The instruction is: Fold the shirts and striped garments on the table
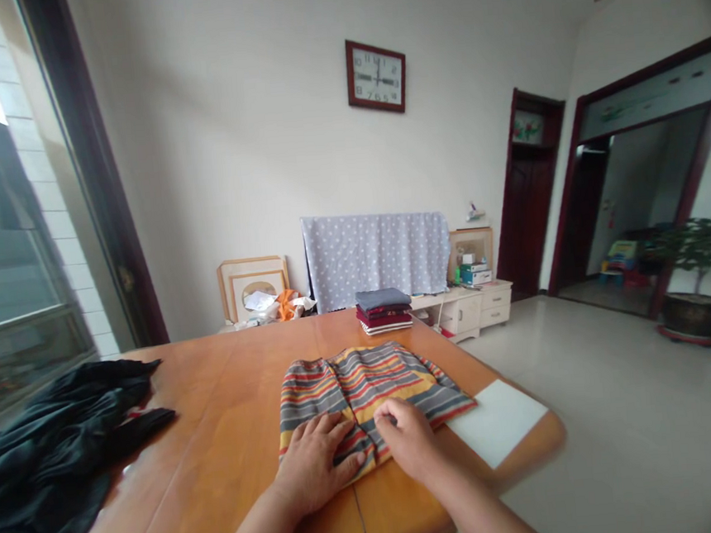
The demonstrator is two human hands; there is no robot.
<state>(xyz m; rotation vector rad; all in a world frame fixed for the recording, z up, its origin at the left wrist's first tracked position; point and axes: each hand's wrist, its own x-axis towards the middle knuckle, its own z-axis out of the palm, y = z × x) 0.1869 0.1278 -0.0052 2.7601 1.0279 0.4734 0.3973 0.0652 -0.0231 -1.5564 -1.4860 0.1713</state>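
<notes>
A striped cloth garment (366, 386) in grey, yellow, red and orange lies folded on the wooden table (217, 395). My left hand (316, 461) rests flat on its near left part, fingers spread. My right hand (404, 438) sits on its near right part with the fingers curled into the fabric along a fold. A white flat board (498, 421) lies at the table's right edge, touching the garment's right corner. A crumpled black garment (55, 463) lies at the table's left end, beyond reach of either hand's fingertips.
A stack of folded clothes (384, 310) stands on the table's far side. Beyond the table are a low cream cabinet (459, 311) and a polka-dot cloth (376, 258). A window (2, 214) is at left; a potted plant (696, 278) stands on the tiled floor at right.
</notes>
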